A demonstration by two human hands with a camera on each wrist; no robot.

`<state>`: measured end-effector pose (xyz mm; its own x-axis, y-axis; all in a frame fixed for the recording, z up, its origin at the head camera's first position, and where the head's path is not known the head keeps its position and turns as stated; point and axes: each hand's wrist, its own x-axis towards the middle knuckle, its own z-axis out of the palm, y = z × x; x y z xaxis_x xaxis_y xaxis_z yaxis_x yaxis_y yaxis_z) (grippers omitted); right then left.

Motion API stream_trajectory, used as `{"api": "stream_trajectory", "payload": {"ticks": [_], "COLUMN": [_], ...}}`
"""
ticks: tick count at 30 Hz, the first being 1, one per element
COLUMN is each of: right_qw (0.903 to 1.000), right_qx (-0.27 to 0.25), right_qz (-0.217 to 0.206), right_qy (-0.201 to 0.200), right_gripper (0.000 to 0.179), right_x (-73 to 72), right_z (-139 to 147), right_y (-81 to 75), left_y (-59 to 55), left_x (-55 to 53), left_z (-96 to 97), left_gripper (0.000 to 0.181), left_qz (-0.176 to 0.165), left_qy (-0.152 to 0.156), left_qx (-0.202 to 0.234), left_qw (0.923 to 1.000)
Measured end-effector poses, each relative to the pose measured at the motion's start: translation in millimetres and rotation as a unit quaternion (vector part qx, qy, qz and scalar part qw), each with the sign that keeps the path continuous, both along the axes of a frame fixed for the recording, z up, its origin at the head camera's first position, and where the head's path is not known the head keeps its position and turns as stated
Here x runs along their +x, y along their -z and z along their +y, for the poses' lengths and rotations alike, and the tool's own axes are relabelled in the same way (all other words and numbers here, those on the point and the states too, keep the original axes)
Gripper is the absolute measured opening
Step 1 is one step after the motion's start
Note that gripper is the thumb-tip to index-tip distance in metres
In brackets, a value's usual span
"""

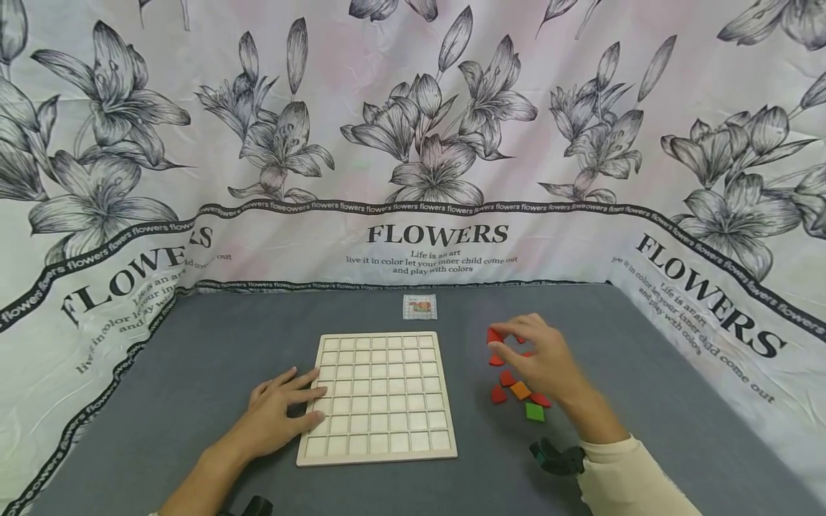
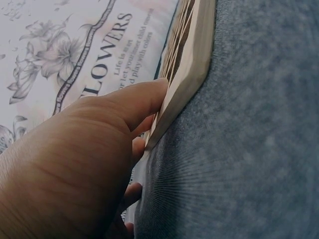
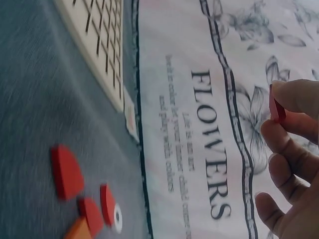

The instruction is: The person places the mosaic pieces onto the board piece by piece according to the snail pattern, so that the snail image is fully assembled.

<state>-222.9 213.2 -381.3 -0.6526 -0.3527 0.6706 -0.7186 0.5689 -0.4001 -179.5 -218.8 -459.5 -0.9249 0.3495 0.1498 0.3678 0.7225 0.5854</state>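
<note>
At my far left, a white fabric hanging printed with grey-black lilies and the word FLOWERS (image 1: 110, 186) begins, running behind the grey cloth-covered surface (image 1: 219, 337) and round to my right. My left hand (image 1: 284, 412) rests at the left edge of a pale wooden board divided into a grid of square cells (image 1: 381, 461); its fingers are spread, and in the left wrist view the thumb touches the rim. The board lies flat in the middle of the surface, between my hands. Beyond its far edge, a little right of centre, lies a small white card with a coloured picture (image 1: 419, 307).

Right of the board, I pinch a thin red piece (image 1: 494, 335) between the thumb and forefinger of my right hand (image 1: 538, 355), held above the surface; in the right wrist view the other fingers are loosely bent. Below that hand lie more red pieces with curved edges (image 1: 498, 395), partly hidden by it, near an orange square piece (image 1: 520, 390) and, nearer me, a green square piece (image 1: 535, 411). Farther right are a black wrist device (image 1: 558, 459) and my cream sleeve (image 1: 632, 476).
</note>
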Motion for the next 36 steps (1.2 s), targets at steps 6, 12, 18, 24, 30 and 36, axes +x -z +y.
{"api": "stream_trajectory", "payload": {"ticks": [6,12,18,24,30,36], "right_qw": [0.9991,0.9988,0.9975,0.9970,0.9960,0.9918], "right_qx": [-0.022,-0.023,-0.040,-0.038,-0.042,-0.054], "right_qz": [0.000,0.013,-0.009,-0.024,-0.050,-0.101], "right_qy": [-0.036,-0.042,-0.057,-0.063,-0.061,-0.059], "right_gripper": [0.027,0.026,0.026,0.026,0.025,0.024], "right_x": [-1.8,-5.4,-9.7,-13.0,-18.2,-22.9], "right_z": [-20.0,-36.6,-54.1,-71.6,-85.3,-95.1], "right_y": [-1.5,0.9,6.6,10.5,16.4,25.0], "left_y": [0.5,-0.8,-1.7,-1.6,-0.3,-1.1], "left_x": [1.2,2.1,2.7,2.6,0.8,0.2], "left_z": [1.1,1.5,1.2,1.6,1.0,0.3], "left_gripper": [0.050,0.050,0.049,0.050,0.049,0.049], "left_qz": [-0.001,-0.004,-0.003,-0.004,-0.004,-0.002], "left_qy": [0.000,-0.001,-0.004,-0.001,0.001,0.000], "left_qx": [0.002,0.002,0.001,0.005,0.006,0.004], "left_qw": [1.0000,1.0000,1.0000,1.0000,1.0000,1.0000]}}
